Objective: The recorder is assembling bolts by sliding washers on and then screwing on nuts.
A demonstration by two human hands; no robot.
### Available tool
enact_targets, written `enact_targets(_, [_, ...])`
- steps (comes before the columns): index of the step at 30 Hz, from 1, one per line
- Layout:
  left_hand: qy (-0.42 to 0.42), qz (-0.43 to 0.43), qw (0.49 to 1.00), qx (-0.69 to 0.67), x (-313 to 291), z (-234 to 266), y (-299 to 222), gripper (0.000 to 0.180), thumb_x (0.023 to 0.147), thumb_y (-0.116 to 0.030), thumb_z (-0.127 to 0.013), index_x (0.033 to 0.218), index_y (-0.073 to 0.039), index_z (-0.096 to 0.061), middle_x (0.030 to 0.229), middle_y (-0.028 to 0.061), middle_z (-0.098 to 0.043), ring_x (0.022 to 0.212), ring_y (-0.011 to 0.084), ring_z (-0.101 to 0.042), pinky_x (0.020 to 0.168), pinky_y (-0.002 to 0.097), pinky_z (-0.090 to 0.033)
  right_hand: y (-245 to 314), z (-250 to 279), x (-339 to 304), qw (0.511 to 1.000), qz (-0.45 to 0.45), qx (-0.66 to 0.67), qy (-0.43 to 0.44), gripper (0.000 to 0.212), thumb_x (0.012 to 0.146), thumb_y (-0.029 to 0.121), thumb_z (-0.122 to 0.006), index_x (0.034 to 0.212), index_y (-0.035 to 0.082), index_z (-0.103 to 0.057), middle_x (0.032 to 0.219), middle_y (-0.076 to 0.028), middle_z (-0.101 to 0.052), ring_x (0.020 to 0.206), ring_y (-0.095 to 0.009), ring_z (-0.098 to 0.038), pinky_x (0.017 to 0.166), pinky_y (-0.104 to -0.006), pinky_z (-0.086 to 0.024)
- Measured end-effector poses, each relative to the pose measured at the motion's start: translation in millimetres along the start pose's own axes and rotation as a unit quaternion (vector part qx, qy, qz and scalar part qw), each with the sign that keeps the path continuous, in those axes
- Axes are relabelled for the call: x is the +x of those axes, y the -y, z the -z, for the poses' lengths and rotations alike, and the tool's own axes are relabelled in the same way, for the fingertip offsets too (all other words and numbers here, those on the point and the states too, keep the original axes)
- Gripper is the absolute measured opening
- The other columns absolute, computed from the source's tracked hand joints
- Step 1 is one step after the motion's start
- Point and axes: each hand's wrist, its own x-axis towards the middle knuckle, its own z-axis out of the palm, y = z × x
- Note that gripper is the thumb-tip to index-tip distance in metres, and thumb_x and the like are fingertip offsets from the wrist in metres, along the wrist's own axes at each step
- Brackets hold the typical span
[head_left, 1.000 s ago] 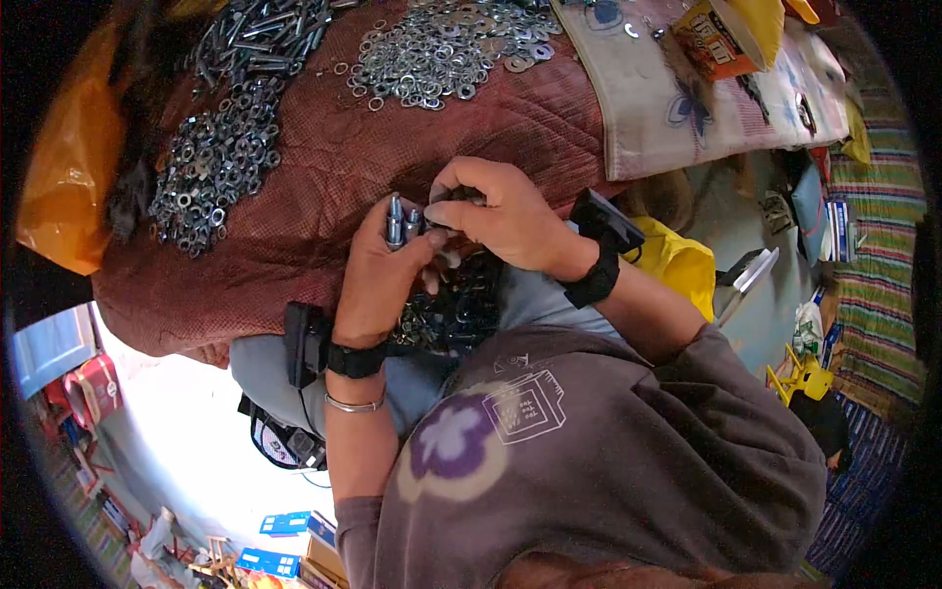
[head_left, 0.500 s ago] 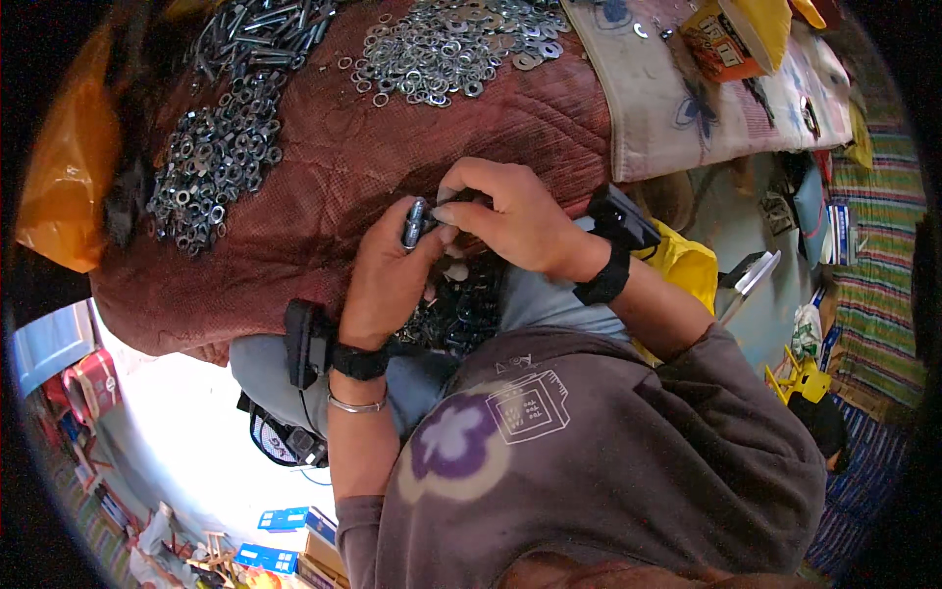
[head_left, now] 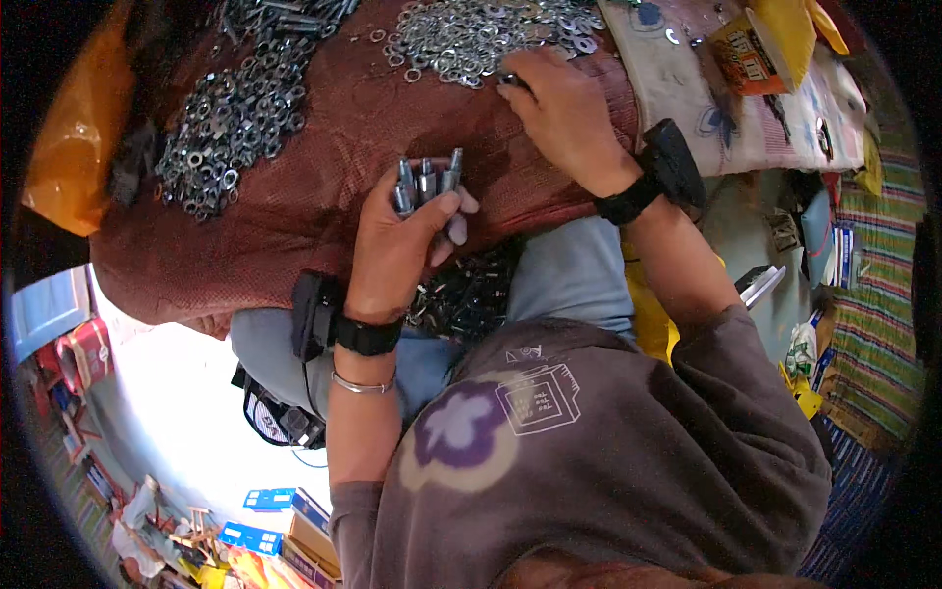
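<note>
Several short metal bolts with sleeves (head_left: 427, 184) stand upright in my left hand (head_left: 392, 231), its fingers and thumb closed round them over the near edge of the red cloth. My right hand (head_left: 564, 113) reaches to the near right side of a pile of flat washers (head_left: 461, 44). Its thumb and forefinger pinch a small dark metallic piece, too hidden to name. A heap of nuts (head_left: 231, 128) lies to the left on the cloth, with long bolts (head_left: 280, 20) heaped behind it.
Between my legs sits a mass of small dark metal parts (head_left: 461, 299). The quilted red cloth (head_left: 334, 177) covers the work surface. A paper cup (head_left: 751, 59) rests on the pale patterned cloth (head_left: 677, 108) at the far right. An orange plastic bag (head_left: 74, 147) hangs at the left.
My right hand has left my left hand and moved away and to the right, up to the washers. In my left hand the bolts now stand more upright and show more.
</note>
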Motion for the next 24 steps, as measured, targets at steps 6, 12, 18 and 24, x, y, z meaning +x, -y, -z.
enact_targets(6, [-0.02, -0.013, 0.998, -0.054, 3, -2, 7, 0.014, 0.086, -0.006, -0.053, 0.098, 0.0, -0.049, 0.079, 0.01, -0.062, 0.062, 0.0141, -0.06, 0.049, 0.0224, -0.049, -7, -2, -3, 0.994, 0.055, 0.067, -0.059, 0.021, 0.077, 0.017, -0.06, 0.092, 0.003, -0.056, 0.087, -0.018, -0.057, 0.083, -0.036, -0.055, 0.07, -0.0432, -0.046])
enact_targets(12, [-0.006, -0.005, 0.998, -0.063, 3, 1, 8, 0.015, 0.088, -0.01, -0.053, 0.098, -0.001, -0.046, 0.081, 0.0125, -0.062, 0.063, 0.0161, -0.062, 0.051, 0.0244, -0.051, -1, -1, -6, 0.994, 0.063, 0.053, -0.073, 0.022, 0.076, 0.014, -0.063, 0.092, 0.002, -0.055, 0.083, -0.016, -0.055, 0.078, -0.035, -0.055, 0.066, -0.0389, -0.043])
enact_targets(18, [-0.023, -0.013, 1.0, -0.003, 1, 1, 5, 0.013, 0.088, -0.015, -0.054, 0.095, -0.006, -0.048, 0.078, 0.0072, -0.063, 0.05, 0.007, -0.051, 0.038, 0.0172, -0.037, -1, 2, -6, 0.996, 0.058, 0.058, -0.038, 0.021, 0.076, 0.016, -0.061, 0.09, 0.003, -0.053, 0.085, -0.018, -0.053, 0.083, -0.039, -0.052, 0.07, -0.045, -0.043])
enact_targets(24, [-0.055, -0.038, 0.997, -0.037, 1, 4, 4, 0.01, 0.087, -0.011, -0.056, 0.093, -0.005, -0.051, 0.078, 0.0048, -0.064, 0.052, 0.0049, -0.049, 0.04, 0.0167, -0.034, 17, 3, 1, 0.997, 0.066, 0.017, -0.041, 0.017, 0.077, 0.016, -0.059, 0.088, 0.003, -0.054, 0.086, -0.017, -0.052, 0.079, -0.038, -0.053, 0.066, -0.0445, -0.045])
